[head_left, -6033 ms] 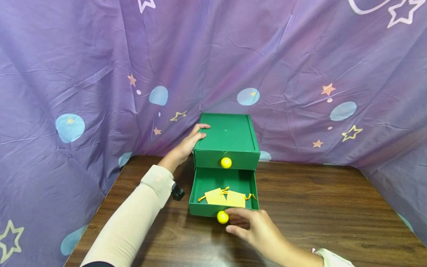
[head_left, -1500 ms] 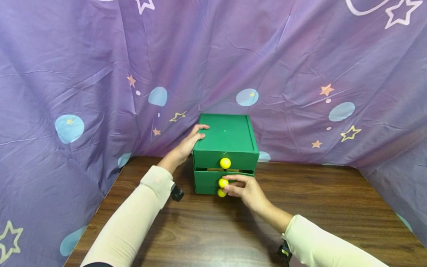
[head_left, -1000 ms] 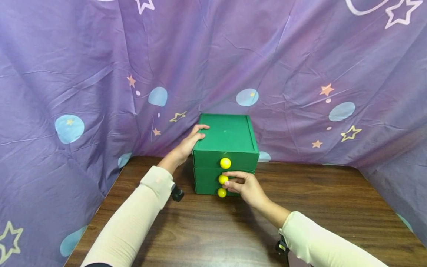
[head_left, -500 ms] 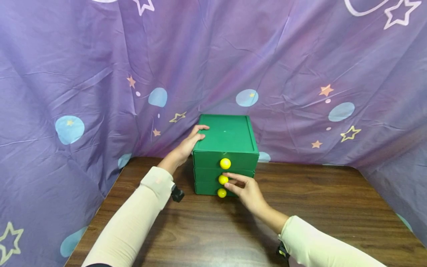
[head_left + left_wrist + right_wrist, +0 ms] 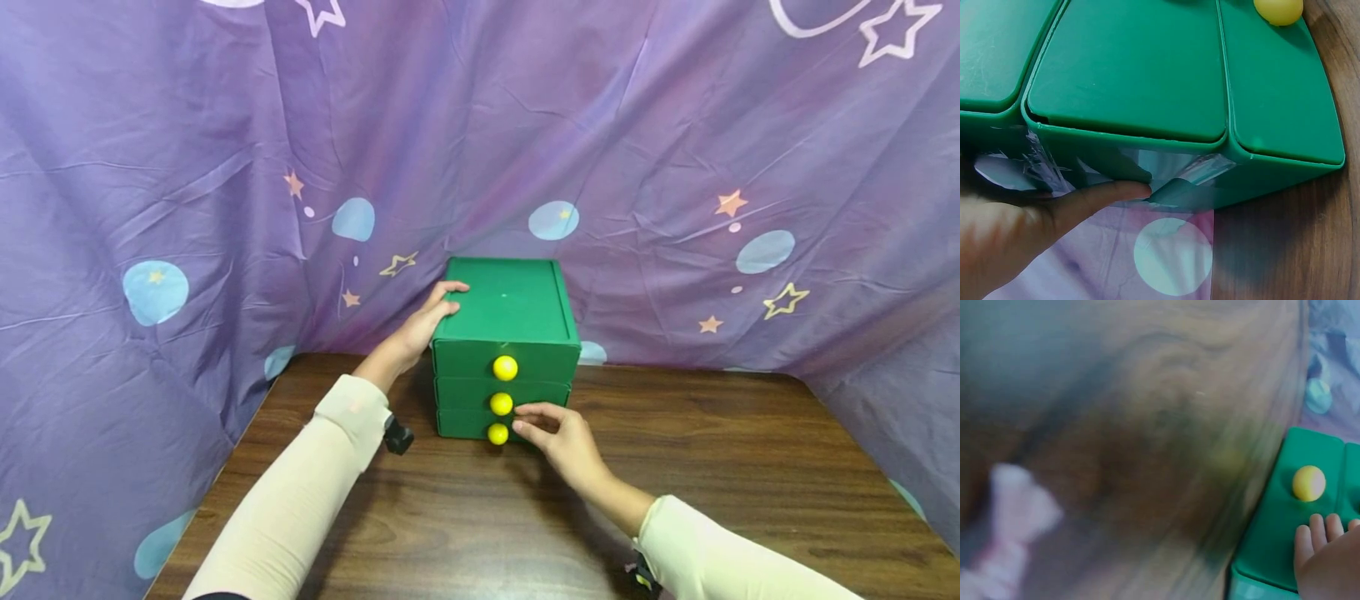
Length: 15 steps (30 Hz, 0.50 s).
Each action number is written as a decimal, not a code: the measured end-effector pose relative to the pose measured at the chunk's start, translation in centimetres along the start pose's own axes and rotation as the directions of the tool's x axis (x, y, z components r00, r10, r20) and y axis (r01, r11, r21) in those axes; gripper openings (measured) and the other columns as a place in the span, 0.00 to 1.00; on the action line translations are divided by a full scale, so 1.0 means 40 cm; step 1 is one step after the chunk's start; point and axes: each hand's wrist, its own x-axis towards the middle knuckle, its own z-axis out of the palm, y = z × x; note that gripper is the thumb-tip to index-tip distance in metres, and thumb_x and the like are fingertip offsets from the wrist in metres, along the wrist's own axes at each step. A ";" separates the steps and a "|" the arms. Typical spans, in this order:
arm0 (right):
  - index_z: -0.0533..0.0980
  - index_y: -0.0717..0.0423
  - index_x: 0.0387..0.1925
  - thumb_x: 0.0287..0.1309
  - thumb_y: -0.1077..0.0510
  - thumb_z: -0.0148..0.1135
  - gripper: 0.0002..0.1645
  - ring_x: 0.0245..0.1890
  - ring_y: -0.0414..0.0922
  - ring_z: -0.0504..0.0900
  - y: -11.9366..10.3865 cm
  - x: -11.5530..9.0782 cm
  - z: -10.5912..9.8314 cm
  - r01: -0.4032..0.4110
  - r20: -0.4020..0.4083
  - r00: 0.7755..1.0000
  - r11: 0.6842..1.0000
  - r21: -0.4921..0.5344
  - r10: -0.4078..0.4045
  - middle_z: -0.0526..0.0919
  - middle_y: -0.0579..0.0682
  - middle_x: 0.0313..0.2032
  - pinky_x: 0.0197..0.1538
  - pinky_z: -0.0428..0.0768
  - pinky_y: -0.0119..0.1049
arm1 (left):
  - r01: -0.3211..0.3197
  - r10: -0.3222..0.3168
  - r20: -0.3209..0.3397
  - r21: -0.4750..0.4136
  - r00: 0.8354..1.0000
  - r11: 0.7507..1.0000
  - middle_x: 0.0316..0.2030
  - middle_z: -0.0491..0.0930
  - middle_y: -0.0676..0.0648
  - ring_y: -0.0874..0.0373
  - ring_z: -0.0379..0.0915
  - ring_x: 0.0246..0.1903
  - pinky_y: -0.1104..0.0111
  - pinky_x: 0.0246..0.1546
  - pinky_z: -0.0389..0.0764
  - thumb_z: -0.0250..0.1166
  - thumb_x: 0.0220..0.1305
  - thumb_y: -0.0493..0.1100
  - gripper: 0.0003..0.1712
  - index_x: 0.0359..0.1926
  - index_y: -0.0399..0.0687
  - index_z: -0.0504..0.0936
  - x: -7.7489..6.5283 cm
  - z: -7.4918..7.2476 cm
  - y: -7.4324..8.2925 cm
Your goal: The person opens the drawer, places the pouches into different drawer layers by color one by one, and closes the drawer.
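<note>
A green three-drawer cabinet stands on the table with its drawers pushed in. Its front carries a yellow top knob, a middle knob and a bottom knob. My left hand rests on the cabinet's upper left edge, fingers lying on the top. In the left wrist view its straight thumb presses along the taped side wall. Just right of the middle and bottom knobs is my right hand, thumb and index finger apart, holding nothing. In the right wrist view its fingers are beside a drawer front.
The brown wooden table extends in front of the cabinet and to its right. A purple curtain with stars and blue circles hangs close behind and at both sides. Black wrist cameras are worn under the sleeves.
The middle drawer, pulled out earlier with yellow drawstring pouches inside, has slid in and closed. My right hand has let go of the middle knob and moved slightly right and down. The left hand stays put.
</note>
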 end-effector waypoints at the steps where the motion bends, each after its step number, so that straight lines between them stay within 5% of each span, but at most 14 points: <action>1: 0.86 0.63 0.47 0.58 0.63 0.74 0.14 0.39 0.38 0.86 0.005 -0.002 0.001 -0.014 -0.004 1.000 1.000 -0.022 0.014 0.90 0.56 0.39 0.45 0.82 0.28 | 0.002 -0.002 0.000 0.000 1.000 1.000 0.79 0.51 0.43 0.41 0.44 0.78 0.42 0.75 0.44 0.44 0.77 0.45 0.28 0.75 0.50 0.62 0.000 0.000 0.000; 8: 0.87 0.63 0.45 0.58 0.60 0.75 0.14 0.38 0.39 0.86 0.026 -0.008 0.013 -0.075 -0.006 0.997 0.994 -0.076 0.075 0.91 0.54 0.38 0.45 0.81 0.29 | 0.003 -0.003 -0.001 -0.002 1.000 1.000 0.79 0.51 0.43 0.41 0.44 0.78 0.42 0.75 0.44 0.44 0.77 0.46 0.28 0.75 0.50 0.62 -0.002 -0.001 0.001; 15: 0.84 0.71 0.46 0.62 0.63 0.71 0.15 0.35 0.43 0.87 0.033 -0.011 0.042 -0.205 0.067 0.978 0.975 0.086 0.199 0.89 0.60 0.37 0.42 0.86 0.34 | 0.002 -0.002 -0.007 0.001 1.000 1.000 0.79 0.52 0.44 0.41 0.46 0.77 0.42 0.75 0.46 0.44 0.77 0.46 0.28 0.75 0.51 0.62 -0.003 -0.001 -0.001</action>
